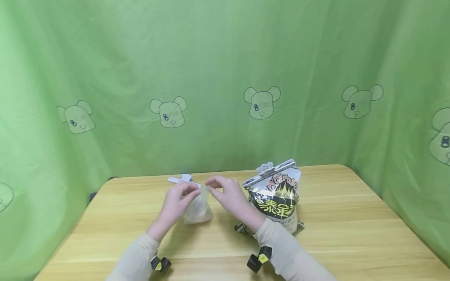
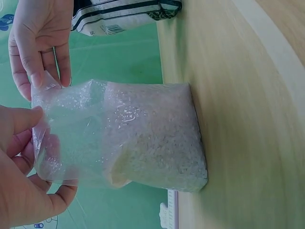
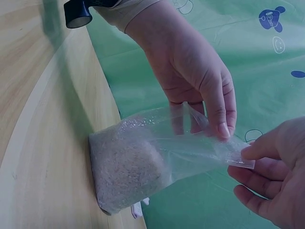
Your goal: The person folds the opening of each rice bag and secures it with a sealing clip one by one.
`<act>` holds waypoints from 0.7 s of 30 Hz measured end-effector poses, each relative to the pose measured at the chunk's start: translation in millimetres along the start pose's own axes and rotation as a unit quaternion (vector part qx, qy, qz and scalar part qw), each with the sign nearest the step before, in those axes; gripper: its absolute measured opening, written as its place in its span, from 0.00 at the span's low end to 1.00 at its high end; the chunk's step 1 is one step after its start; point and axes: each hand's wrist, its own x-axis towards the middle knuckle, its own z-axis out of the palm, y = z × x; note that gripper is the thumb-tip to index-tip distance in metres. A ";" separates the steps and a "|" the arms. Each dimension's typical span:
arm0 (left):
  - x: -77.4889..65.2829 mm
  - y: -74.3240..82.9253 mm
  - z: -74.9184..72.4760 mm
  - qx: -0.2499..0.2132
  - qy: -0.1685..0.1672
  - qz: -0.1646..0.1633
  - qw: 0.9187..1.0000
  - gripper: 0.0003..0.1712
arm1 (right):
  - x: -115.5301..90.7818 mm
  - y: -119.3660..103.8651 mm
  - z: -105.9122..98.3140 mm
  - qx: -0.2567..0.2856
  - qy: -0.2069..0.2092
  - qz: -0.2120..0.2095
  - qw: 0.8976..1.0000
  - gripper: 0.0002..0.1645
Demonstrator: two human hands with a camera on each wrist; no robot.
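Note:
A clear plastic bag (image 1: 198,210) with white rice in its lower part stands upright on the table. My left hand (image 1: 178,200) pinches one side of its top edge between thumb and fingers. At the opposite side, my right hand (image 1: 230,197) pinches the same edge. The left wrist view shows the rice (image 2: 152,138) filling the bottom of the bag, with the upper part see-through. Seen from the right wrist, the top edge is folded flat between both hands' fingertips. A white bag clip (image 1: 184,179) lies just behind the bag, partly hidden by it and my left hand.
A large printed bag (image 1: 277,199), its top held by a long grey-white clip (image 1: 268,171), stands right of my right hand, partly behind that forearm. The wooden table (image 1: 351,234) is backed by a green curtain (image 1: 218,58) with bear drawings.

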 end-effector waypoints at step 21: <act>-3.0 4.2 4.2 -0.040 0.004 -0.018 0.999 0.07 | -1.6 -2.7 -0.8 -0.014 -0.007 -0.022 1.000 0.09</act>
